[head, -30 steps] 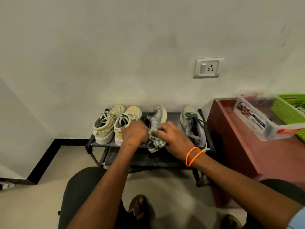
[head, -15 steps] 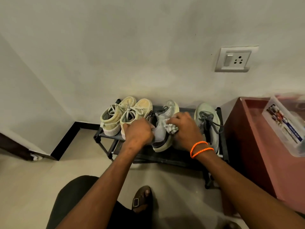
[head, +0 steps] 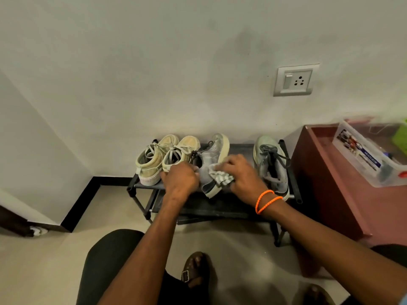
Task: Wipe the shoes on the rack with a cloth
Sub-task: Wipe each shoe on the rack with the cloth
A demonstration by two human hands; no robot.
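Against the pale wall, a low black shoe rack [head: 240, 208] carries four shoes along its top shelf. From the head camera, the left hand [head: 180, 179] curls round the near end of a grey sneaker [head: 211, 164], tipped onto its side in the middle of the rack. The right hand [head: 242, 175] clutches a striped cloth [head: 221, 176] and presses it against the sneaker's side; orange bands [head: 265, 201] circle that wrist. Two cream sneakers [head: 163, 159] stand just left of the grey one, and its grey mate [head: 271, 164] stands upright to the right, apart from the hands. Beside the rack sits a maroon cabinet [head: 326, 177] bearing a clear plastic box [head: 370, 159]. A wall socket [head: 295, 81] is mounted above.
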